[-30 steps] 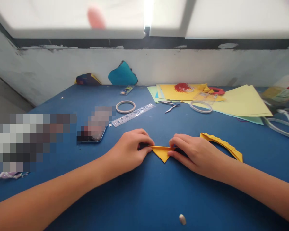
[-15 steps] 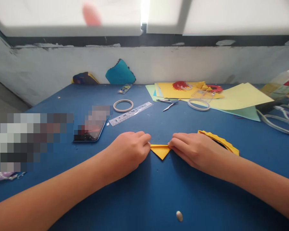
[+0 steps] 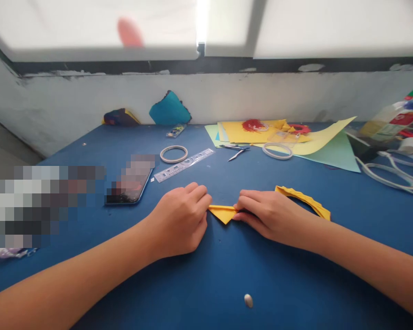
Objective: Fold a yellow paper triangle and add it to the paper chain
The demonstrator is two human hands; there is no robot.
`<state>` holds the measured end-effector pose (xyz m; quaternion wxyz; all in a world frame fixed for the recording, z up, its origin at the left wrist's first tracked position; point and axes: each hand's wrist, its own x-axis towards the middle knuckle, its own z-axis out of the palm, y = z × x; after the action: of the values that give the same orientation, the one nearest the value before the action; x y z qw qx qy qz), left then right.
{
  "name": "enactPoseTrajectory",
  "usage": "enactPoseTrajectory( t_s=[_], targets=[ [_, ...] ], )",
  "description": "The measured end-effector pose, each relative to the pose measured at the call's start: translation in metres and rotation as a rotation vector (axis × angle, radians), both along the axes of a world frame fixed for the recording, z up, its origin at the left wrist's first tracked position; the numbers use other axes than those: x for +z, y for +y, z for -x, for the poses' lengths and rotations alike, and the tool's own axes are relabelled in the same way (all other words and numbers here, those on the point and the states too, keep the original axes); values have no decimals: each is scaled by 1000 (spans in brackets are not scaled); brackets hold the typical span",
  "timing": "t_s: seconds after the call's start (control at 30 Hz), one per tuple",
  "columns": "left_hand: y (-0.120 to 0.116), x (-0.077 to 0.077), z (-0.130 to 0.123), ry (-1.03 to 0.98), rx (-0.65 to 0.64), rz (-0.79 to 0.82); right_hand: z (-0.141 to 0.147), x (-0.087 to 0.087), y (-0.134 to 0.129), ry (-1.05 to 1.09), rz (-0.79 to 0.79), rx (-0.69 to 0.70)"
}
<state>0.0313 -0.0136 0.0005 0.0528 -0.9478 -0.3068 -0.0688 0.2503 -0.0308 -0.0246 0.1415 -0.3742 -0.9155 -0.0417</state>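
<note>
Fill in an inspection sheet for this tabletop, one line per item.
Surface: blue tabletop; small pale oval object near the front edge of view.
Work pieces: small folded yellow paper between the hands; pleated yellow arc beside the right forearm.
Clutter: phone, patterned ruler, two rings, compass-like tool, paper sheets.
Hands: left hand and right hand each grip one end of the folded paper.
Cables: white loops at right; cord at far left, partly pixelated.
Surroundings: pale wall behind; bottle at right.
</note>
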Motion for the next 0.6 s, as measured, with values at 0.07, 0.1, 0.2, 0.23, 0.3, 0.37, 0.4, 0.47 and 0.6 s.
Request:
enactPoseTrajectory(
  t_s=[0.07, 0.1, 0.2, 0.23, 0.3, 0.37, 0.4, 0.47, 0.6],
  targets=[
    [2, -3, 0, -82, 6, 49, 0, -4, 5, 21, -27, 11],
    [3, -5, 0, -118, -1, 71, 0, -5, 6, 22, -47, 17],
    [7, -11, 1, -233, -15, 92, 1, -7, 8, 38, -88, 10],
    [8, -12, 1, -280, -10, 93, 2, -7, 8, 56, -91, 8],
    [10, -14, 0, -358, 4, 137, 3, -6, 5, 116, -65, 21],
    [11, -13, -1, -402, 35, 245, 4, -5, 2, 215, 31, 33],
    [10, -12, -2, -414, 63, 318, 5, -4, 1, 289, 112, 16],
    [8, -7, -4, -447, 153, 489, 7, -1, -1, 493, 328, -61],
    [-2, 3, -10, -546, 340, 902, 15, 5, -3, 950, 726, -217]
  ],
)
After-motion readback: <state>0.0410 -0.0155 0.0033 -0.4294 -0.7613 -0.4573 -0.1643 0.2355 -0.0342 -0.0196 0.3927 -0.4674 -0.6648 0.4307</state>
